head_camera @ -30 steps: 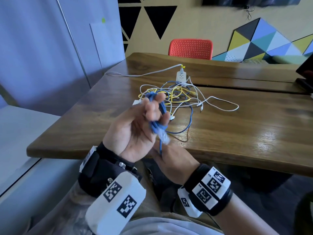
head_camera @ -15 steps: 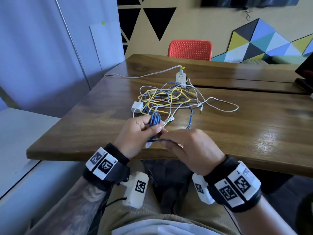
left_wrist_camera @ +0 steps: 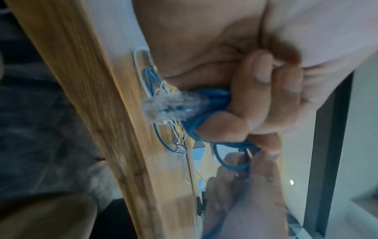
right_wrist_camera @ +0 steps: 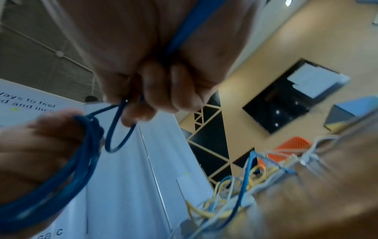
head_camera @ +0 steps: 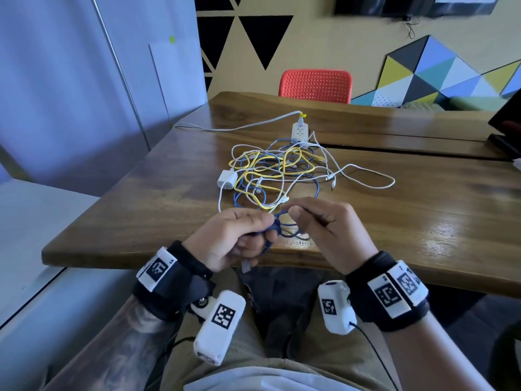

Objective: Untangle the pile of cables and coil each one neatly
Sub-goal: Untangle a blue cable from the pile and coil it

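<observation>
At the lower centre of the head view, a small coil of blue cable (head_camera: 272, 231) is gripped in the curled fingers of the left hand (head_camera: 234, 238), while a strand is pinched by the right hand (head_camera: 324, 230). Only the left wrist view shows the clear plug (left_wrist_camera: 169, 105) projecting leftward toward the table (head_camera: 141, 221) edge. Beyond, mid-frame, the cable pile (head_camera: 282, 170) lies spread sideways.

Office meeting room: long wooden table (head_camera: 423, 210), wall screen (head_camera: 408, 5).
</observation>
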{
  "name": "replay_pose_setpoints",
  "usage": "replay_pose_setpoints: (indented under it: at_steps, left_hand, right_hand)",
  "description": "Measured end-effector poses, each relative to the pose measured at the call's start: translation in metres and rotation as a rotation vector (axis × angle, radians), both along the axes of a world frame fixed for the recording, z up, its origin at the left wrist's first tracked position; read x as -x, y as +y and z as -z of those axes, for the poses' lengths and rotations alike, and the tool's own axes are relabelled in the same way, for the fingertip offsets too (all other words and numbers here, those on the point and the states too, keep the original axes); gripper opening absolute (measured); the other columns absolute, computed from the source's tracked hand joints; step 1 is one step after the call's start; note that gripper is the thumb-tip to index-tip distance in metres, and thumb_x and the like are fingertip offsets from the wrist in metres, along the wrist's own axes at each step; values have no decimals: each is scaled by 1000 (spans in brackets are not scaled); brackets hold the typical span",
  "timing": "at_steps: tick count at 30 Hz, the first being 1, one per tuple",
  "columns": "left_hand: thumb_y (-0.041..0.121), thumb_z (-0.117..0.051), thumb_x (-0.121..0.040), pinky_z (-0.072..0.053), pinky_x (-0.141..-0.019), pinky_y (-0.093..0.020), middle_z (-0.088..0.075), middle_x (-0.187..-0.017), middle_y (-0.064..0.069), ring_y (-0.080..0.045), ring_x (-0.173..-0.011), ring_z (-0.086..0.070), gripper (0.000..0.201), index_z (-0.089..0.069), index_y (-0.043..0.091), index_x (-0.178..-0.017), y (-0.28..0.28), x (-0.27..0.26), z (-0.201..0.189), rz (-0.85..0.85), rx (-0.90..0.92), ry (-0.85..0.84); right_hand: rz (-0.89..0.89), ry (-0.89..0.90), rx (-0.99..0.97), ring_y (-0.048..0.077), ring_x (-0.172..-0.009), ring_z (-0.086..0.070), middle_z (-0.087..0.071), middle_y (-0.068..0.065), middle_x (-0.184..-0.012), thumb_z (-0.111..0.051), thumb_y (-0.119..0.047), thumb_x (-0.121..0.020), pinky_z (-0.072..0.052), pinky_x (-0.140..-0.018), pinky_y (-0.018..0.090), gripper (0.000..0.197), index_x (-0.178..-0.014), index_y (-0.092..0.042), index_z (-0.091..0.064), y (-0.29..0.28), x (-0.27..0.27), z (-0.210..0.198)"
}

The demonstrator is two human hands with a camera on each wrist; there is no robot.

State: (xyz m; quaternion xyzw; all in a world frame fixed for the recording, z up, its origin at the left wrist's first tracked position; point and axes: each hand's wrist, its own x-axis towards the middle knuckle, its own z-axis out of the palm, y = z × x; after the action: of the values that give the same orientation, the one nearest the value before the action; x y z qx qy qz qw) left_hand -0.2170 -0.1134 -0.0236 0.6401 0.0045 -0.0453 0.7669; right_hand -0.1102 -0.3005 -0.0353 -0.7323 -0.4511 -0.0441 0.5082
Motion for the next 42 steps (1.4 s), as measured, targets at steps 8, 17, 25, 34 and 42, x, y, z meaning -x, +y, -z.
replay_pose_setpoints:
  at_steps: [8,17,25,34,42]
  left_hand:
    - [27,-55,-98,-45,-56,-23,-27,-51,7,-10,-45,-26,27,-64,4,-89,39,6,-10,167,751,-138]
    - [11,-38,-103,-55,-78,-32,-52,-62,2,-11,-53,-47,24,-59,1,-99,22,-22,10,-519,391,-285]
    - [33,-48,-99,-42,-59,-52,-57,-61,-17,-23,-46,-49,36,-58,2,-84,-3,-2,17,-112,-280,-211]
    - [36,-66,-84,-34,-44,-20,-34,-39,11,-4,-32,-28,31,-59,8,-74,0,1,4,127,185,-98]
    - [31,-64,-85,-50,-59,-32,-47,-47,-3,-14,-41,-41,24,-66,12,-72,-1,-2,1,66,110,-87]
  right_hand:
    - [67,-105,180,6,-79,-66,-74,-13,-93,-63,-23,-99,-55,-72,32,19,-112,-33,-72,5,-6,40]
    - [-182,-254,399,19,-79,-52,-46,-14,-79,-52,-33,-99,-43,-67,36,13,-91,-23,-55,22,47,28]
    - [39,-371,217,4,-72,-58,-65,-12,-83,-69,-39,-89,-53,-63,35,15,-100,-30,-68,-2,21,-17]
    - [-166,75,50,7,-63,-47,-56,-2,-69,-57,-53,-98,-42,-56,34,30,-92,-25,-67,4,26,-4]
    - [-138,-11,228,17,-69,-56,-64,-1,-77,-53,-43,-99,-48,-68,43,30,-96,-16,-66,0,15,-8]
